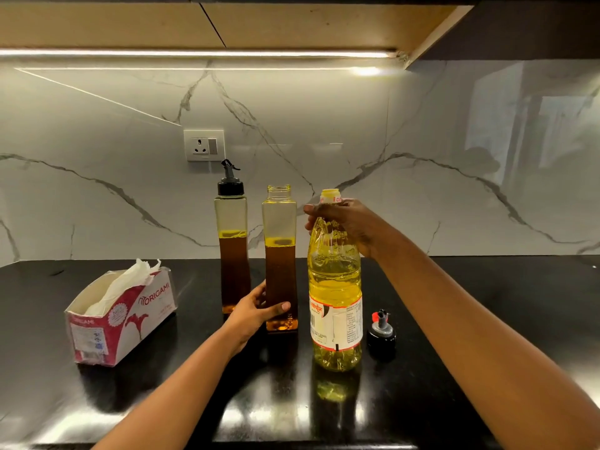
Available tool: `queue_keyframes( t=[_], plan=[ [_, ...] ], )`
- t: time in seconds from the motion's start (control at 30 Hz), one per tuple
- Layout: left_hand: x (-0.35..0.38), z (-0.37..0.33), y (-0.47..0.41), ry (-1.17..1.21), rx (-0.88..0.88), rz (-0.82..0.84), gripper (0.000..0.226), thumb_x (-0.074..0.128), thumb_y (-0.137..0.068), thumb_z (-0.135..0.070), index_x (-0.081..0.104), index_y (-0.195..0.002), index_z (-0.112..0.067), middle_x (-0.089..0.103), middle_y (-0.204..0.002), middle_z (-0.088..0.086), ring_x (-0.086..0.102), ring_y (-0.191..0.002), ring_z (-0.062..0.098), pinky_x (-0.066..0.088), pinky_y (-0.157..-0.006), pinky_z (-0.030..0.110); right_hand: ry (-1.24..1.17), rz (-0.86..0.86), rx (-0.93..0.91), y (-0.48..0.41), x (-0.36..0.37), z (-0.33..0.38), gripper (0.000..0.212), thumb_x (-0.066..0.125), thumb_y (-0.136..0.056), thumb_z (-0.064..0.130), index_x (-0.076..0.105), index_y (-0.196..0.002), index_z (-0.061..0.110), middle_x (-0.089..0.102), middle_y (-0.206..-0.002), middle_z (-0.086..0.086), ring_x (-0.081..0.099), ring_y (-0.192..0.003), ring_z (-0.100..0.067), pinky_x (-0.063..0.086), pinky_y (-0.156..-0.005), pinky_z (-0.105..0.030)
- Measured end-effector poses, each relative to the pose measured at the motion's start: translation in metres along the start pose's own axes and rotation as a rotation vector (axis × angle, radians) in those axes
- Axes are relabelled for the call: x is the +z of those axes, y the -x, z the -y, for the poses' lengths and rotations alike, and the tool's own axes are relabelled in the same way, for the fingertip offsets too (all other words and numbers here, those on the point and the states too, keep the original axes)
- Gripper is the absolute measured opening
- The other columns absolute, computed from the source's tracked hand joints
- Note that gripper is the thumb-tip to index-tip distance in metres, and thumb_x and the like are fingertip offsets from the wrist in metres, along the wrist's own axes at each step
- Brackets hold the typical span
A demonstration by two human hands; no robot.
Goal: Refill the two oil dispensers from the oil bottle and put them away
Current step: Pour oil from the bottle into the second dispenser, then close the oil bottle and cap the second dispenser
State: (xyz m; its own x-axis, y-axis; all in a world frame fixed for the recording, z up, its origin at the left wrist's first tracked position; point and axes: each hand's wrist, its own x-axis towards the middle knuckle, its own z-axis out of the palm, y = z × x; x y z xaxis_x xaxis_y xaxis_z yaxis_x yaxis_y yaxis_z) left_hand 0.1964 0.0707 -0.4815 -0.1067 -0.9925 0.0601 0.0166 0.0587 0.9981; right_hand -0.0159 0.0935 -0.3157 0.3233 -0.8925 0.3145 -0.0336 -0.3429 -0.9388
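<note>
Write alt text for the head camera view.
A left hand holds an uncapped oil dispenser while the right hand grips a yellow oil bottle on a black counter. A capped dispenser stands behind.

A red-and-white tissue box [121, 315] sat at the left on the black counter [487, 303]. A wall socket [204, 145] was mounted on the far marble backsplash [357, 125].
</note>
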Motion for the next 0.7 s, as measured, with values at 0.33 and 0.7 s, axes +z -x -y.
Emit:
queue_keyframes(
  t=[0.33,0.7],
  plan=[
    [0.021,-0.006,0.066,-0.152,0.399,-0.287,0.021,0.066,-0.085,-0.028,0.066,-0.104,-0.021,0.071,-0.099,0.000,0.068,-0.094,0.010,0.052,-0.074,0.016,-0.083,-0.051,-0.070,0.008,0.017,-0.006,0.019,0.070,-0.082,0.029,0.064,-0.087,0.012,0.068,-0.083,-0.010,0.064,-0.079,-0.025,0.053,-0.082,-0.039],
    [0.052,-0.002,0.063,-0.185,0.322,0.134,0.095,0.089,-0.058,-0.039,0.030,-0.131,-0.051,0.055,-0.130,-0.007,0.057,-0.119,0.010,0.052,-0.091,0.026,0.100,-0.160,-0.137,0.021,0.037,-0.008,0.016,0.063,-0.083,0.045,0.060,-0.089,0.031,0.064,-0.096,0.000,0.059,-0.094,-0.016,0.047,-0.082,-0.030]
  ],
)
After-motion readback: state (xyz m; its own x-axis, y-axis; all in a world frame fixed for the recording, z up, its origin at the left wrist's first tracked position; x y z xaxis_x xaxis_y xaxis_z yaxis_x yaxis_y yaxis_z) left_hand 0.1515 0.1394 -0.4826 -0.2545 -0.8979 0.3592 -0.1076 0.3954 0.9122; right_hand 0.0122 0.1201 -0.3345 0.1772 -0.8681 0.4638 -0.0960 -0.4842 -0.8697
